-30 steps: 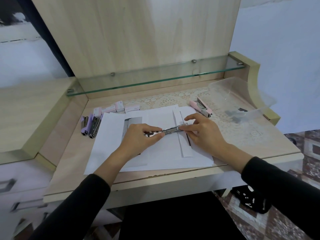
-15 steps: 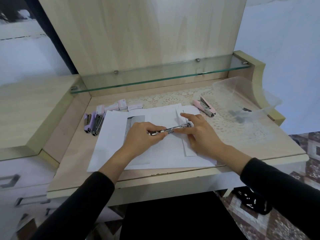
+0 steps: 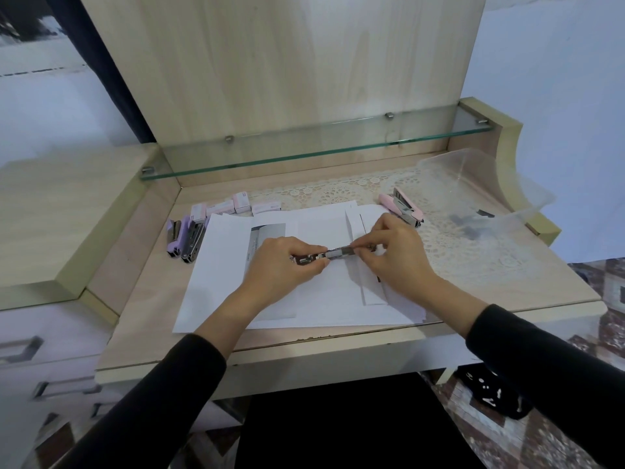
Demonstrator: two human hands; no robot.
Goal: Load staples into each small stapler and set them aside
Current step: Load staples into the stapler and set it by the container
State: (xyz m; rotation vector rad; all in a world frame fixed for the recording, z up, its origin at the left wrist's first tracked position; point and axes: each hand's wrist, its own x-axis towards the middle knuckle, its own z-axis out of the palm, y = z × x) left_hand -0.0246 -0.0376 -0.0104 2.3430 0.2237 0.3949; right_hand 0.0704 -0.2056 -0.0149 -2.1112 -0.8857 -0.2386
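Note:
A small metal stapler [image 3: 329, 254] lies lengthwise between both hands, just above the white paper sheets [image 3: 223, 265]. My left hand [image 3: 280, 265] grips its left end with curled fingers. My right hand [image 3: 394, 248] pinches its right end between thumb and fingertips. A pink stapler [image 3: 402, 209] lies opened on the lace mat to the right. Two purple staplers [image 3: 184, 236] lie at the left edge of the desk. Small pink staple boxes [image 3: 233, 206] stand in a row behind the paper.
A clear plastic tub [image 3: 487, 184] with dark bits inside stands at the back right on the lace mat [image 3: 338, 191]. A glass shelf [image 3: 304, 150] runs over the back of the desk. Drawers sit at lower left.
My right hand's fingers have drawn together from a spread, pointing pose into a pinch on the stapler's right end. The left hand keeps its grip.

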